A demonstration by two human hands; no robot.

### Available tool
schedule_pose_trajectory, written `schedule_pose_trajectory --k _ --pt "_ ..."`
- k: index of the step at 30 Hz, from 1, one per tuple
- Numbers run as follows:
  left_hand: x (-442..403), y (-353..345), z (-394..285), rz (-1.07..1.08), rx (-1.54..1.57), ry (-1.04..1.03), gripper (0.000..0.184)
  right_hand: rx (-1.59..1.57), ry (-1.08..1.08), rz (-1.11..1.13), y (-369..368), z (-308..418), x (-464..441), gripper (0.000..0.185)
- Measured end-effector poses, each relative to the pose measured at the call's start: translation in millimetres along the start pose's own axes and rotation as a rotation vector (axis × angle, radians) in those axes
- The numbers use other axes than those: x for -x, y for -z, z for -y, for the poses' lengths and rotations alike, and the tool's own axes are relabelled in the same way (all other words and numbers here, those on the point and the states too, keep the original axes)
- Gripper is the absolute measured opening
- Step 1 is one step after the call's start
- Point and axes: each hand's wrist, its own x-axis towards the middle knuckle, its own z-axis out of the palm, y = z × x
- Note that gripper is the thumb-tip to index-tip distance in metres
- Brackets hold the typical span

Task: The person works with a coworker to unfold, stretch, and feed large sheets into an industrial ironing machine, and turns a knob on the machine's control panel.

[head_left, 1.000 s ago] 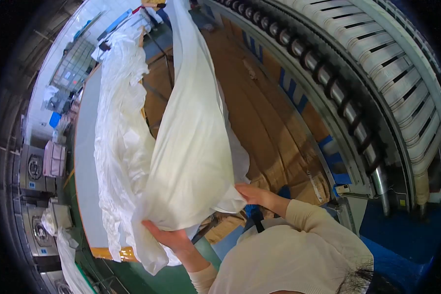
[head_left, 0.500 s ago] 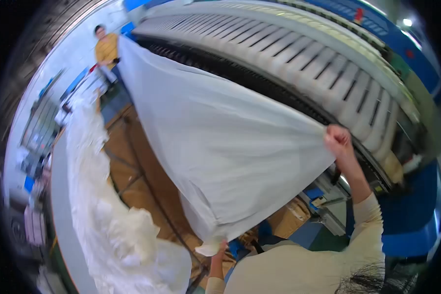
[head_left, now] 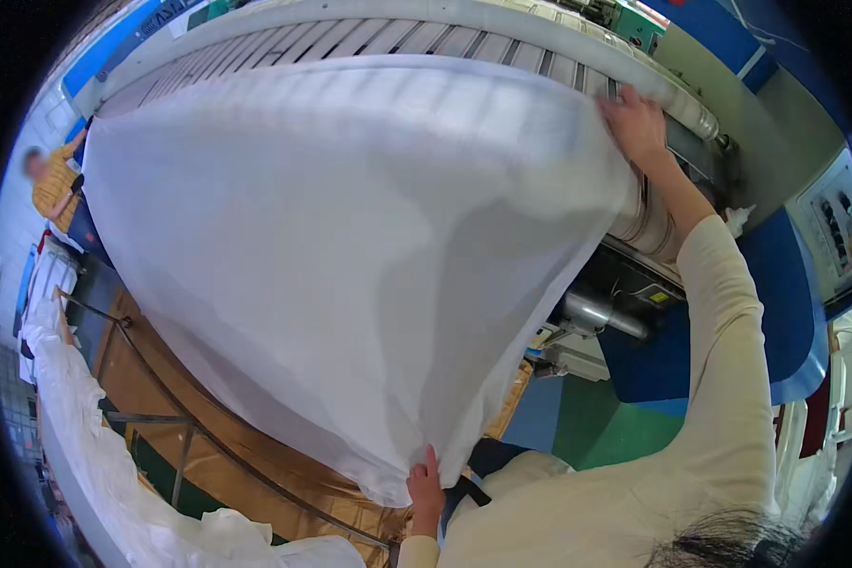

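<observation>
A large white sheet (head_left: 331, 218) spans the middle of the view, its upper edge lying over the slatted belts of a machine. My right hand (head_left: 637, 125) is at the sheet's upper right corner, fingers spread and somewhat blurred, touching the cloth by the belts. Low in the middle, my left hand (head_left: 426, 485) is against the sheet's lower edge, index finger stretched up and the other fingers partly bent. At the far left, a co-worker (head_left: 57, 189) in a yellow top has their hands at the sheet's other end.
The belts (head_left: 388, 38) run along the top. A blue machine housing (head_left: 653, 350) and a control panel (head_left: 828, 222) are at the right. Crumpled white linen (head_left: 95, 454) lies at the lower left, beside a metal frame (head_left: 246, 464) over brown sheeting (head_left: 175, 369).
The sheet has spread wider and its upper edge has moved up onto the belts. My right hand has moved up and loosened from a fist. The view has turned right.
</observation>
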Motion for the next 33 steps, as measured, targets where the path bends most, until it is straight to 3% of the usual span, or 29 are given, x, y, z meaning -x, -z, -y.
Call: schedule_pose_trajectory --k 2,5,8,10,12,13,14,15,18,19,20,21,23,26,27,28,29,31,32,33 --pt "-1 -1 -20 0.032 0.012 -0.043 0.083 0.157 -0.035 0.009 -11 -26 11 0.026" --pt "3 -3 -47 0.077 0.026 -0.131 0.083 0.345 -0.088 -0.160 -3 -45 19 0.036" --pt "3 -10 -63 -0.038 0.202 -0.077 0.075 -0.076 -0.080 -0.207 26 -25 25 0.040" --pt "8 -32 -46 -0.073 0.205 -0.010 0.072 -0.415 0.135 -0.085 48 9 34 0.045" --pt "32 -50 -26 -0.168 0.208 0.167 0.065 -0.739 0.312 0.001 64 42 42 0.046" --pt "44 -42 -19 -0.229 0.193 0.274 0.065 -0.802 0.301 0.062 55 51 47 0.047" --pt "52 -24 -12 -0.247 0.120 0.423 0.061 -0.565 0.348 0.029 35 53 51 0.045" --pt "64 -4 -3 -0.260 0.054 0.580 0.057 -0.520 0.436 -0.041 29 51 46 0.044" --pt "129 49 47 -0.670 -0.123 0.962 0.061 -0.597 0.278 0.093 -17 21 33 0.040" --pt "140 81 53 -0.811 -0.186 1.077 0.065 -0.620 0.401 0.004 -68 10 19 0.040" --pt "176 110 62 -0.881 -0.271 1.183 0.069 -0.483 0.344 -0.018 -55 7 20 0.041" --pt "203 135 69 -0.938 -0.356 1.278 0.074 -0.339 0.275 -0.032 -58 8 20 0.041" --pt "253 181 79 -0.983 -0.514 1.416 0.076 -0.377 0.203 -0.073 -37 36 26 0.041" --pt "302 239 92 -1.009 -0.657 1.405 0.072 -0.433 0.025 -0.098 -20 91 45 0.041" --pt "286 241 88 -0.926 -0.562 1.537 0.069 -1.360 -0.111 0.121 -66 108 48 0.042" --pt "306 243 110 -0.846 -0.428 1.658 0.067 -2.259 -0.239 0.353 -62 140 66 0.043" --pt "347 251 142 -0.758 -0.290 1.767 0.065 -1.846 0.214 0.179 -20 198 106 0.035" --pt "386 237 184 -0.818 -0.130 1.717 0.057 -2.444 -0.229 0.752 -3 293 162 0.025" --pt "399 230 197 -0.863 0.024 1.660 0.050 -2.228 0.088 0.765 23 331 181 0.024" --pt "308 207 164 -0.890 0.011 1.660 0.050 -1.976 0.479 0.646 4 349 179 0.022"
